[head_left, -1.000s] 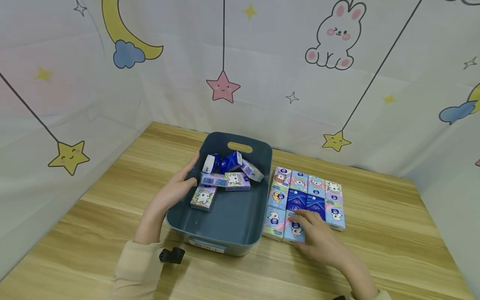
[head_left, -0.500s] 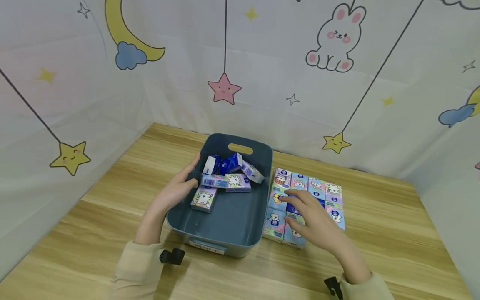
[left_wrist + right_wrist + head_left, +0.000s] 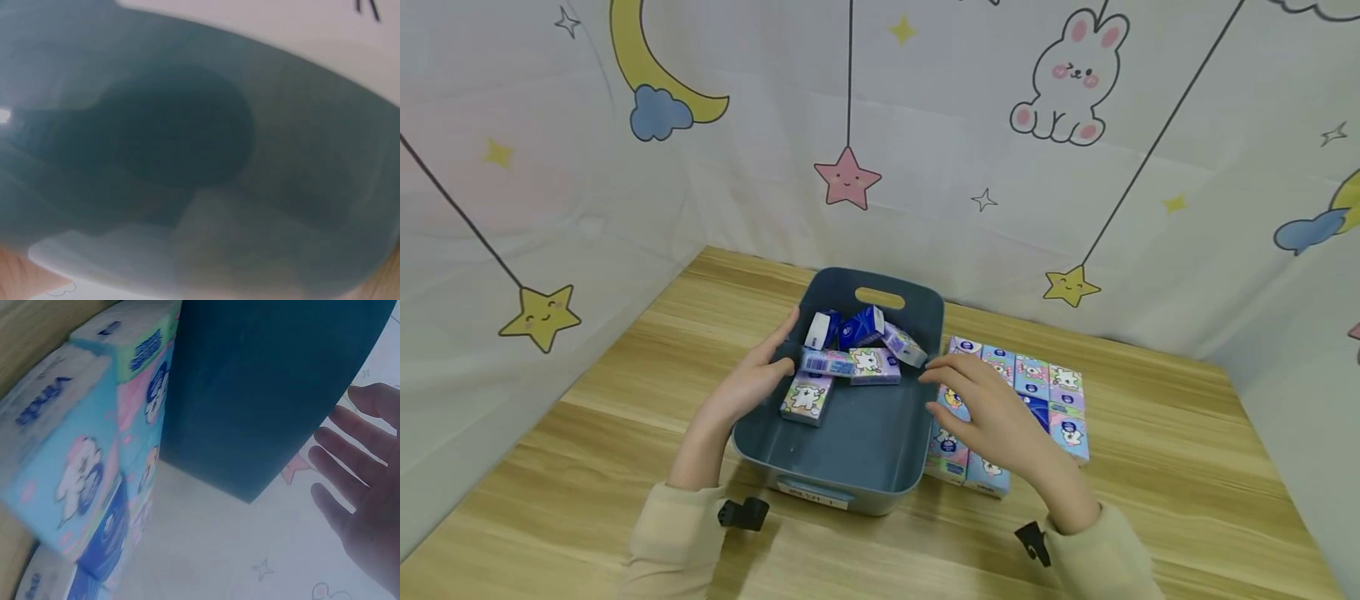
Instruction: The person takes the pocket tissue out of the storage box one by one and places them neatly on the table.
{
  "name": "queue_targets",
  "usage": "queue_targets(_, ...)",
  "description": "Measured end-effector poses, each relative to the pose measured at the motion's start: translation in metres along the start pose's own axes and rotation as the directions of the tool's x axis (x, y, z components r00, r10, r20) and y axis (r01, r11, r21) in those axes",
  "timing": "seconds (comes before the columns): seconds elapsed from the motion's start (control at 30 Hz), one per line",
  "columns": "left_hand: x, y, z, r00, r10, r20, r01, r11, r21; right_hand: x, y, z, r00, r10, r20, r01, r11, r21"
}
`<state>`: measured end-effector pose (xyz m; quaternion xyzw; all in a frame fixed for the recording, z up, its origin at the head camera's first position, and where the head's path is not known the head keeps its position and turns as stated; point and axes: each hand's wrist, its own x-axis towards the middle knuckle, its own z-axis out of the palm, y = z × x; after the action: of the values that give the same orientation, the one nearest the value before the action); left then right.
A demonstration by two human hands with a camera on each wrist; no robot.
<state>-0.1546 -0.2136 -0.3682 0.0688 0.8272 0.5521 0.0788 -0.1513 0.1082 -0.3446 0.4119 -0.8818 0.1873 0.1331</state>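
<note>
A dark blue-grey plastic bin stands on the table. My left hand holds its left rim, thumb over the inside and fingers along the outside. Several small tissue packs lie jumbled toward the bin's far end, among them a blue pack and a purple pack. My right hand hovers above the bin's right rim with nothing in it, fingers spread in the right wrist view. Beneath it, more tissue packs lie in rows beside the bin, partly covered by the hand. The left wrist view shows mostly the bin's outer wall.
The wooden table extends past both sides of the bin. A white cloth printed with stars and a rabbit hangs behind and beside it. The bin has a cut-out handle at its far end and a label at the near end.
My right hand has lifted from the rows of tissue packs and moved left to the bin's right rim. My left hand and the packs in the bin have stayed put.
</note>
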Motion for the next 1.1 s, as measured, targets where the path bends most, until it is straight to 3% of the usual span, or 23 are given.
queue_targets(0.27,0.000,0.001,0.001,1.000,-0.013,-0.002,0.013,1.000,0.001,0.029,-0.014,0.010,0.994,-0.023,0.104,0.025,1.000,-0.016)
queue_targets(0.47,0.000,0.000,-0.001,1.000,-0.015,0.002,0.015,1.000,0.008,0.057,-0.033,0.021,0.971,-0.071,0.229,0.077,0.997,-0.019)
queue_targets(0.6,0.000,-0.001,-0.001,1.000,-0.009,0.011,0.009,1.000,0.004,0.076,-0.044,0.029,0.928,-0.069,0.366,0.085,0.996,-0.029)
queue_targets(0.77,-0.001,-0.002,-0.001,1.000,-0.001,0.017,0.001,1.000,-0.004,0.092,-0.053,0.037,0.850,-0.033,0.526,0.069,0.996,-0.048)
queue_targets(0.93,-0.001,-0.001,-0.001,1.000,0.002,0.014,-0.002,1.000,-0.003,0.100,-0.055,0.045,0.798,-0.004,0.603,0.049,0.997,-0.059)
queue_targets(1.1,-0.001,-0.002,-0.001,1.000,0.003,0.012,-0.003,1.000,-0.004,0.106,-0.053,0.056,0.762,0.011,0.648,0.034,0.998,-0.057)
